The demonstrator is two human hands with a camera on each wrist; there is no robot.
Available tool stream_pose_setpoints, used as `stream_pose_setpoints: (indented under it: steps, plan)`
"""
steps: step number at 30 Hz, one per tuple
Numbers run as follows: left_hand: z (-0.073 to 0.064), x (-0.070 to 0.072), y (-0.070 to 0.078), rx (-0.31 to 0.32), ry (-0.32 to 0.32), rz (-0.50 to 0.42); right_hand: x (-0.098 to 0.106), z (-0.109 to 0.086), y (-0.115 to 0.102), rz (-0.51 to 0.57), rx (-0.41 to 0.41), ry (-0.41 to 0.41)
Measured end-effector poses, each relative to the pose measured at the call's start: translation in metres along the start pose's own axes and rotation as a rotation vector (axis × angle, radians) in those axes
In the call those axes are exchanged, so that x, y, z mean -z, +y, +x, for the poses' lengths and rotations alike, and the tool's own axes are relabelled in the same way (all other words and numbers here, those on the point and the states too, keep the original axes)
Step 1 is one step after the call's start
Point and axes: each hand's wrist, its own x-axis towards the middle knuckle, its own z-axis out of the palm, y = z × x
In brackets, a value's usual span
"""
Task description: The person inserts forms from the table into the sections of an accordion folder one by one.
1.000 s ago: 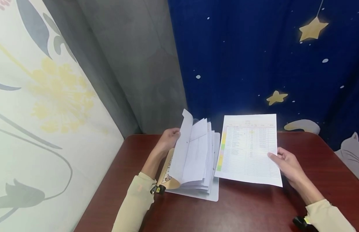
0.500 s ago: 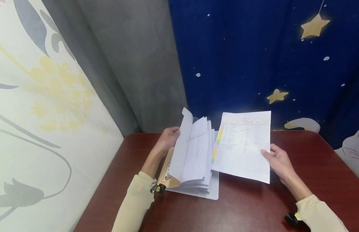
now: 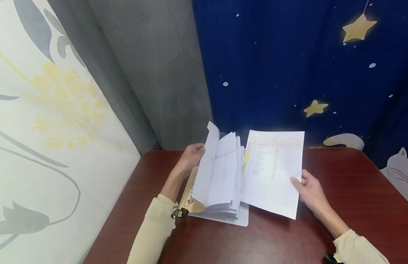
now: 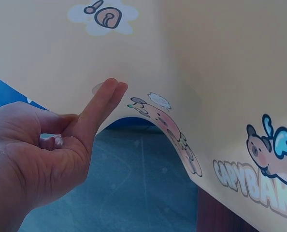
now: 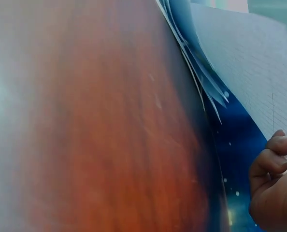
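My left hand [image 3: 192,156] holds the raised cover [image 3: 202,178] of a folder near its upper left edge. In the left wrist view, the cover's outer face [image 4: 192,63] is pale yellow with capybara pictures and lettering. Extended fingers lie against that face; the thumb is hidden. Inside the folder, several white papers [image 3: 221,176] fan upward. My right hand [image 3: 311,190] pinches the right edge of a printed sheet [image 3: 273,172], thumb in front. This sheet carries a table and coloured marks along its left side, which reaches the folder's right edge. Whether they touch I cannot tell.
The folder lies on a reddish-brown table [image 3: 273,245]. Behind the table hang a grey curtain [image 3: 151,66] and a blue star-patterned curtain [image 3: 273,66]. A white floral-patterned panel [image 3: 58,176] stands at the left.
My right hand has carried the sheet leftward, closer to the folder, and its lower edge has dropped slightly. My left hand still holds the cover in about the same place.
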Motion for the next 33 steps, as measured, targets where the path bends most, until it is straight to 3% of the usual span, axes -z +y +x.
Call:
stream_pose_setpoints:
  steps: [9,22,33]
  plan:
    - [0.0,0.0,0.001,0.001,0.006,0.003,-0.013,-0.009,-0.009,-0.052,-0.029,-0.048]
    - [-0.001,-0.001,0.001,0.001,0.005,0.014,-0.044,-0.002,-0.014,0.092,-0.077,-0.111]
    - [-0.001,0.0,-0.001,0.006,0.007,0.028,-0.07,0.009,-0.02,0.08,-0.131,-0.111]
